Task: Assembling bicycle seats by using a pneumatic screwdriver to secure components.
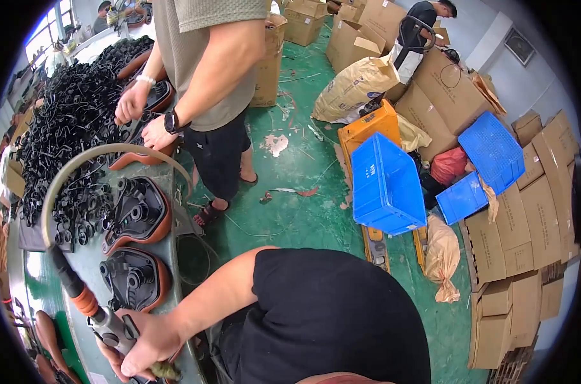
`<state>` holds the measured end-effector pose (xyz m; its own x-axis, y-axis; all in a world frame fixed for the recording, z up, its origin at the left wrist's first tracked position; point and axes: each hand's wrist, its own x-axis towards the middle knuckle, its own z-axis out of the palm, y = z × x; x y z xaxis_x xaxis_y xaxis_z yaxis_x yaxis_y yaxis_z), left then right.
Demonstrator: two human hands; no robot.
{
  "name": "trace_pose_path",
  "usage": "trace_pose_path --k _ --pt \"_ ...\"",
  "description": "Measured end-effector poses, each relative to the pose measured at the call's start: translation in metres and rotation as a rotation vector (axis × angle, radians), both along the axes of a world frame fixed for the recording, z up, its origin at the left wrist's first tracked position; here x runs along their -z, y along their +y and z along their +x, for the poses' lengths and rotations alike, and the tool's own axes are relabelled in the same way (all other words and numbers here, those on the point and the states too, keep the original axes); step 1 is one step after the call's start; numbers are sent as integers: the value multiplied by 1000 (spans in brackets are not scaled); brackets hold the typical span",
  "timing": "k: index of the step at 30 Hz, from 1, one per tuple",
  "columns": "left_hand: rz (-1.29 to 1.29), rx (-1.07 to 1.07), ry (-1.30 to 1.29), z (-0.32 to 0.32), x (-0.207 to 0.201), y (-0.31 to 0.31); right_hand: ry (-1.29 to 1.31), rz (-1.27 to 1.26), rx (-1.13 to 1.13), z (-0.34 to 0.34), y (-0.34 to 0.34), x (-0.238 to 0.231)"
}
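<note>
A grey hand tool (108, 329) is gripped right now in the right hand (148, 344), fingers wrapped round its body, the orange collar and dark hose end jutting up and left of them. Just beyond the fingers, a black-and-orange shell (135, 280) is seated on the worktop (93, 269), with a second shell (138, 211) lined up past it. The pale hose (45, 205) is arched over that stretch, and farther out lies a heap of black parts (69, 121). To the fingers' right, the worktop's long edge is met by green floor (290, 224). The tool's working end is hidden beneath the grip; whether left-hand fingers are tucked under there cannot be told.
</note>
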<state>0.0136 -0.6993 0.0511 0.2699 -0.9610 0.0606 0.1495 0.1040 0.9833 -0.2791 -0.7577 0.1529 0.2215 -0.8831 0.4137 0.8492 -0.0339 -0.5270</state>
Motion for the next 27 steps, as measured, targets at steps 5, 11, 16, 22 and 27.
trace_pose_path --k 5,11,16,22,27 --pt "56 354 300 -64 19 -13 230 -323 213 -11 17 -2" --pt "56 393 196 -69 10 -12 201 -251 289 39 16 -5" --pt "22 505 157 -4 62 -23 391 -364 316 48 0 -14" --pt "-78 720 493 -10 1 -36 247 -607 -91 64 -53 -24" --pt "-130 561 211 1 -14 -47 206 -667 -120 76 -83 -4"
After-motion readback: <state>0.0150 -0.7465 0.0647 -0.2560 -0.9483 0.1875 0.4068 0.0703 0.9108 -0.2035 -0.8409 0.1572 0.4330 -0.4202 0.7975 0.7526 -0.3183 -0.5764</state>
